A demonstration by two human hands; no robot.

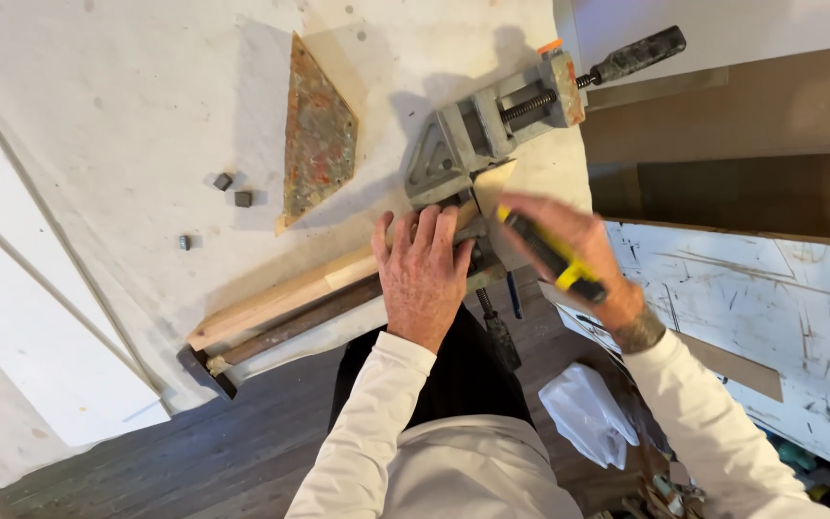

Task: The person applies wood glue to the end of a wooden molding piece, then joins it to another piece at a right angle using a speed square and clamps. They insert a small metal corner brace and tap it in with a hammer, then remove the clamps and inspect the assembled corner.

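My left hand [422,274] presses flat on a long wooden strip [280,300] that lies along the near edge of the white worktable [127,106]. Its fingers reach up to a grey metal corner clamp [477,139]. A second, short wooden piece [492,181] sits in the clamp at an angle to the strip. My right hand [573,250] grips a yellow and black tool [549,255] right beside the clamp, its tip near the wood joint. The tool's working end is hidden by my fingers.
A diamond-shaped mottled panel [314,135] lies on the table, with three small dark blocks [232,190] to its left. White boards [31,317] rest at the left. A scratched white board [751,317] stands at the right above a crumpled white rag [588,413]. Wooden floor lies below.
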